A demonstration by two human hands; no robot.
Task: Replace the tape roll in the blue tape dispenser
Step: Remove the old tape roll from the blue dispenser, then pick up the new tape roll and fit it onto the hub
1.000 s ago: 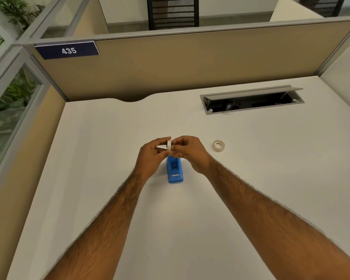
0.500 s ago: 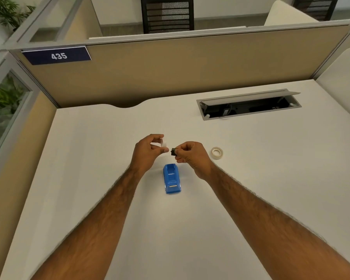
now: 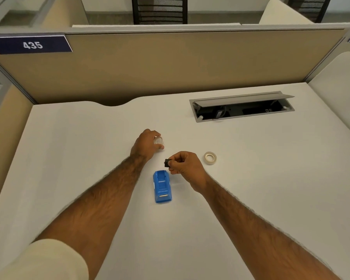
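The blue tape dispenser (image 3: 162,186) lies on the white desk (image 3: 69,158) between my forearms, with no roll in it. My left hand (image 3: 147,144) reaches forward, beyond the dispenser, its fingers closed around a small clear ring, the old tape core (image 3: 158,140), low over the desk. My right hand (image 3: 183,163) hovers just past the dispenser's right side and pinches a small black spindle (image 3: 166,163) between thumb and fingers. A fresh cream tape roll (image 3: 210,158) lies flat on the desk to the right of my right hand.
An open grey cable hatch (image 3: 241,107) with wires inside is sunk into the desk at the back right. A tan partition (image 3: 170,65) with a "435" label (image 3: 31,45) borders the far edge. A second desk surface (image 3: 339,93) adjoins on the right.
My hands have pulled apart above the dispenser: the black spindle came out of the clear core. The left hand has carried the core forward and down toward the desk; the right stays holding the spindle.
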